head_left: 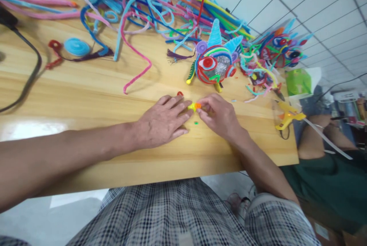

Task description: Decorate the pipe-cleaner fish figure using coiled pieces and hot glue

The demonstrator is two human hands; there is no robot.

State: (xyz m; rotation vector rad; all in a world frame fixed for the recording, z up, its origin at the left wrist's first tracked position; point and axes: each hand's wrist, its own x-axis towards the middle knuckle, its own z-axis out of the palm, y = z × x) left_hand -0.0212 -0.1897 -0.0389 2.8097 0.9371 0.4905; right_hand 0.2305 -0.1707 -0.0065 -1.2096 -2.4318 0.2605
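Note:
My left hand (pixel 164 122) lies flat on the wooden table (pixel 114 162), fingers spread, its fingertips touching the left end of a small yellow piece (pixel 191 106). At the right end of that piece, my right hand (pixel 219 116) pinches a small orange piece (pixel 197 106) between thumb and forefinger. A tiny green bit (pixel 196 123) rests just below them. Beyond my left fingertips is a small red coil (pixel 179 93). A round mask-like figure (pixel 215 64) with blue horns and a red eye sits behind my hands.
Pipe cleaners (pixel 160 9) are heaped along the back. A second figure (pixel 282 49) stands back right, near a green packet (pixel 299 81). A yellow glue gun (pixel 288 115) lies at the right edge, beside a seated person's legs (pixel 315 139). A black cable (pixel 36 66) curves at left.

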